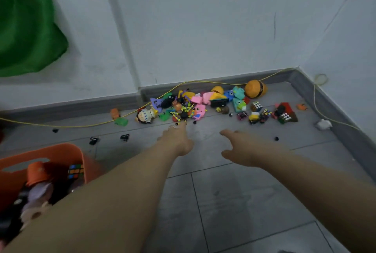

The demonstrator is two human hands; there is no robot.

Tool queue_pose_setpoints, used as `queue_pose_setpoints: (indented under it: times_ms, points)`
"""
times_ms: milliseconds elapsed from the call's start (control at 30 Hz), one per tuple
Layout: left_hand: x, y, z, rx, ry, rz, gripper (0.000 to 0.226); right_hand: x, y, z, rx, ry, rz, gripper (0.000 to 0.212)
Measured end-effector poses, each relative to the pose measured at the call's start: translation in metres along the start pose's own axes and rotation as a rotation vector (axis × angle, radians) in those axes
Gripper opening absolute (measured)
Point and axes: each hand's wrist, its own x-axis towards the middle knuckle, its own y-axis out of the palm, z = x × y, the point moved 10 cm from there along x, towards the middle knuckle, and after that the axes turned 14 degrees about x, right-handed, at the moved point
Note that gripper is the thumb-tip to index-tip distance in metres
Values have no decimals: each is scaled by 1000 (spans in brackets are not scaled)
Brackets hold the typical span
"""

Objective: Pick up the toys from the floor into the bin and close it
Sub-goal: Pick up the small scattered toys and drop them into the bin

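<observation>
Both hands, left (179, 138) and right (242, 151), reach open-fingered and empty toward the toys (189, 108); risk: yellow cord (142, 110) snags, small black bits scatter.

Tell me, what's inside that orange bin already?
The orange bin holds a colour cube, an orange toy and a pale purple one. The left forearm covers whatever lies deeper.

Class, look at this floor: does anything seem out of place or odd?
Yes. A yellow cord trails loose across the floor and through the toy pile by the wall, and small black pieces lie scattered apart from it.
</observation>
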Motion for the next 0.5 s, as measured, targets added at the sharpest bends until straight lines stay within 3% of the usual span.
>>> queue_pose_setpoints:
  times_ms: [200, 500]
  points:
    - [15, -7, -15, -29, -29, -64, 75, 20, -17, -31, 77, 1, -90, 83]
    - [57, -11, -18, -89, -71, -82, 106, 99, -56, -27, 198, -59, -203, 105]
